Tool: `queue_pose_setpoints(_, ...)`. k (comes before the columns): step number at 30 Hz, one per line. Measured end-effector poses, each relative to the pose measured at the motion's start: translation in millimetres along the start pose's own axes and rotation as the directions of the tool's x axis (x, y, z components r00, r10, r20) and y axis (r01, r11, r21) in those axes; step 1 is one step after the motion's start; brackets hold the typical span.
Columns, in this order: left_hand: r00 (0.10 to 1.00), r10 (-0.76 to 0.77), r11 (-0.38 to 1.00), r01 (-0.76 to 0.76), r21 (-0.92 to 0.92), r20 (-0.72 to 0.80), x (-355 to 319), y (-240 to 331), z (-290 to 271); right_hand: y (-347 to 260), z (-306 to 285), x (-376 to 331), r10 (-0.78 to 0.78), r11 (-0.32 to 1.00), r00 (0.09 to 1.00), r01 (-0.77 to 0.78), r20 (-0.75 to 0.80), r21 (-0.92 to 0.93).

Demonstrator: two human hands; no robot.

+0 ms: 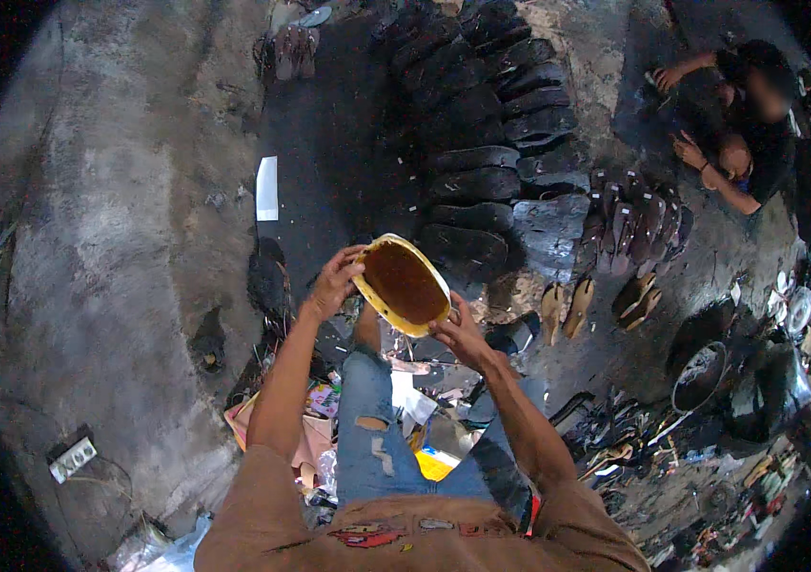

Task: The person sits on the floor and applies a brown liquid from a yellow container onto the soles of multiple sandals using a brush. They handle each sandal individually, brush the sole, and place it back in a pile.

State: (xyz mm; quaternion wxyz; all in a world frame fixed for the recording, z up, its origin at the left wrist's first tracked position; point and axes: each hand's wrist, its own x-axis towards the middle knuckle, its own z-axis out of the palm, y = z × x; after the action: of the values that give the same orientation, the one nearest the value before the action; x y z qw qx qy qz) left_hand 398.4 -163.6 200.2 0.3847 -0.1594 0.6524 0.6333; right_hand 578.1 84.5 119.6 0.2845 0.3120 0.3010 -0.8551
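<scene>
Both my hands hold a yellow oval tub (379, 307) in front of me, above the floor. It is tilted, so its brown inside (404, 283) faces up toward me; whether this is liquid or a dried coating, I cannot tell. My left hand (336, 281) grips the left end of the rim, fingers wrapped at the edge. At the lower right end, my right hand (463, 336) pinches the rim with the thumb on top. Just beyond the tub, dark shoe soles (470, 186) lie in rows on a black mat (339, 124).
Shoe lasts (578, 307) and several dark sandal-like pieces (629, 224) lie to the right. A person (758, 124) sits at the far right. Tools and scraps (615, 448) crowd the right floor near a round wire-rimmed thing (701, 377). A power strip (73, 460) lies at left.
</scene>
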Motion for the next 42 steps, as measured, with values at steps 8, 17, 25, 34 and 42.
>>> queue_pose_setpoints(8, 0.962, -0.161, 0.960, 0.102, 0.260, 0.219, 199.5, 12.1, -126.5, 61.7, 44.2, 187.8, -0.007, 0.914, 0.987, 0.072, -0.161, 0.400)
queue_pose_setpoints(17, 0.908, -0.313, 0.914, 0.209, 0.347, 0.277, 455.7, -17.1, -194.3, 32.8, 43.6, 417.3, -0.066, 0.830, 0.940, 0.238, -0.335, 0.505)
queue_pose_setpoints(25, 0.912, -0.302, 0.936, 0.228, 0.269, 0.276, 558.3, -47.5, -204.4, 18.9, 20.1, 500.0, -0.107, 0.771, 0.880, 0.368, -0.463, 0.520)
queue_pose_setpoints(34, 0.965, -0.262, 0.945, 0.261, 0.198, -0.025, 494.2, -55.8, -271.1, 30.9, 32.5, 439.5, -0.078, 0.762, 0.891, 0.343, -0.448, 0.549)
queue_pose_setpoints(42, 0.968, -0.200, 0.151, -0.124, 0.981, 0.153, 237.1, -75.0, -374.4, 86.0, -14.2, 225.3, -0.042, 0.971, 0.831, 0.164, -0.554, 0.172)
